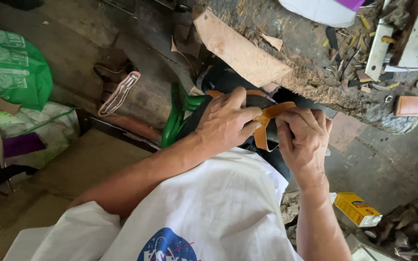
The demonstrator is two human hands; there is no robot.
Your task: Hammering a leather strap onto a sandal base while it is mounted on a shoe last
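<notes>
I watch my left hand (226, 121) and right hand (302, 137) pinch a tan leather strap (266, 122), seemingly light and pliant, best gripped near its fold.

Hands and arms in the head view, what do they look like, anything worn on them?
Both arms are bare from the short white sleeves down. The left hand and right hand wear no gloves; no rings, watch or bands show. The white shirt bears a round blue emblem.
</notes>
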